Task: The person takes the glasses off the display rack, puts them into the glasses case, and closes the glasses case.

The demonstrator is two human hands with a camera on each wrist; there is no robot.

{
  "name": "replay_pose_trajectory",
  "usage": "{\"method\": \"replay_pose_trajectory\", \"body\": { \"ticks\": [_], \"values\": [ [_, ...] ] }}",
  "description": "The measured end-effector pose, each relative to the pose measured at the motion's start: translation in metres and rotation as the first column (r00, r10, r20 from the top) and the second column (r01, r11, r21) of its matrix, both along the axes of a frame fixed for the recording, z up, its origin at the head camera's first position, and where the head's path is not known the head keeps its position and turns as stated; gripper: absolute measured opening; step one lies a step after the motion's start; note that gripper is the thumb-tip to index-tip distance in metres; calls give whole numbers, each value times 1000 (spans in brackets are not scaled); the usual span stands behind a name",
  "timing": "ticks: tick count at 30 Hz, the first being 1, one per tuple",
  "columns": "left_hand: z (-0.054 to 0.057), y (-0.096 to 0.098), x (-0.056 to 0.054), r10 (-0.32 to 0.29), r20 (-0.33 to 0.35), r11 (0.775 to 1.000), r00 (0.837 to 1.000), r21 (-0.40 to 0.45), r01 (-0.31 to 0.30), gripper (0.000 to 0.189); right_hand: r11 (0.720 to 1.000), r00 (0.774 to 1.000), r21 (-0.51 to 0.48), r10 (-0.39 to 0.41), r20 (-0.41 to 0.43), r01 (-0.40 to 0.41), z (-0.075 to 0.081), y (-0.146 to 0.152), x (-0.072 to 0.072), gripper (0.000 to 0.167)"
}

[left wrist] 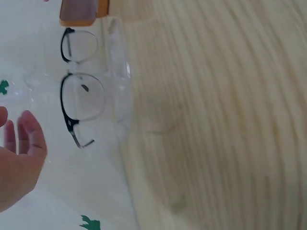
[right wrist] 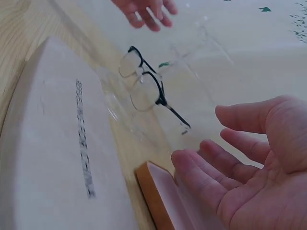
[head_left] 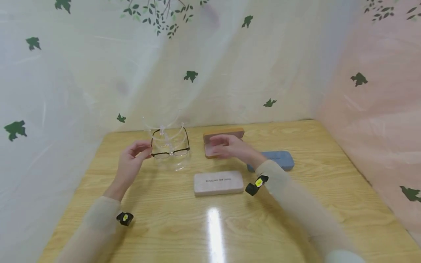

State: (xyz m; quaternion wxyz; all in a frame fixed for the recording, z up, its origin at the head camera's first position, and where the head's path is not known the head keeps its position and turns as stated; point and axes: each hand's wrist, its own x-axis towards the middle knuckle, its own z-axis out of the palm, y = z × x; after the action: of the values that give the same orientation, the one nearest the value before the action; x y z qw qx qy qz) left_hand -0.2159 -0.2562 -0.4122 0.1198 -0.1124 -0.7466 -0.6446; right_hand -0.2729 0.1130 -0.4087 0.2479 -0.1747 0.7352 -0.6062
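Note:
A pair of glasses (head_left: 184, 149) with dark brow bars and clear lower rims rests on a transparent display stand (head_left: 167, 139). My left hand (head_left: 131, 160) is just left of the glasses; the left wrist view shows a gap between that hand (left wrist: 21, 167) and the frame (left wrist: 64, 98). Its fingers are loosely bent and hold nothing. To the right, my right hand (head_left: 235, 148) hovers by an open orange glasses case (head_left: 224, 132) with a pale lining, partly hiding it. In the right wrist view this hand (right wrist: 259, 177) has relaxed, spread fingers and an empty palm.
A pale closed glasses case (head_left: 218, 185) with printed lettering lies in front of the orange one. Behind my right wrist is a blue case (head_left: 283, 159), partly covered. A leaf-patterned curtain (head_left: 217, 98) borders the back of the wooden table (head_left: 171, 219).

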Motion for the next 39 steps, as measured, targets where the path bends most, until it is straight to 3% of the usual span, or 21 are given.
{"method": "replay_pose_trajectory", "body": {
  "ticks": [3, 6, 10, 14, 18, 26, 34, 39],
  "values": [
    [-5, -9, -4, 21, 101, 1000, 995, -20, -19, 30, 999, 998, -51, -6, 60, 9, -1, -17, -3, 58],
    [-9, -15, -7, 3, 216, 1000, 976, -5, -2, 47, 997, 994, -73, -32, 103, 39, -1, -34, -5, 62],
    [-15, -18, -11, -47, 352, 999, 935, 42, 34, 60, 992, 986, -95, -64, 152, 79, -6, -52, -9, 63],
    [-21, -19, -14, -100, 436, 993, 895, 95, 65, 66, 981, 970, -157, -78, 230, 116, -12, -67, -10, 63],
    [-25, -17, -18, -123, 458, 988, 880, 141, 64, 70, 968, 953, -204, -85, 290, 149, -17, -79, -8, 62],
    [-28, -9, -23, -150, 475, 984, 867, 154, 86, 74, 963, 937, -197, -110, 331, 182, -21, -93, -4, 62],
    [-30, -10, -21, -159, 491, 986, 856, 114, 118, 75, 969, 947, -169, -126, 295, 182, -25, -97, -5, 61],
    [-29, -8, -22, -157, 489, 987, 858, 93, 128, 75, 969, 952, -180, -112, 286, 168, -25, -97, -5, 61]
  ]
}}
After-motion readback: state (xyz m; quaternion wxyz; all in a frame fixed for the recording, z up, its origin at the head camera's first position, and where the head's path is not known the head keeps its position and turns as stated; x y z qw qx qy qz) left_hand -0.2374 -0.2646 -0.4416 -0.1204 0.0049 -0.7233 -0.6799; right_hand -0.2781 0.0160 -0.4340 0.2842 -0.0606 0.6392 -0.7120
